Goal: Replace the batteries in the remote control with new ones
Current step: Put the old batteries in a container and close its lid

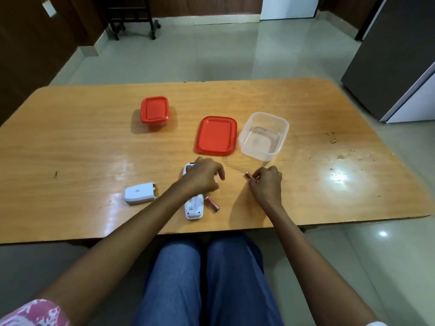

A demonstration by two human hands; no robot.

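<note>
We see right hand (267, 182) at centre right of frame, grip closed on red battery (251, 177). Left hand (202, 177) rests over white remote (193, 207) at centre, fingers loose, grasp unclear. Second battery (212, 203) lies on counter (70, 149) beside remote. Back cover (140, 192) lower left. No writing readable.

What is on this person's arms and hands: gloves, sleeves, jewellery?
Both hands, left hand and right hand, are bare, without gloves. The forearms are uncovered. A pink-and-white patterned sleeve shows at the left upper arm; a white edge shows at the right. No rings or watch visible.
</note>
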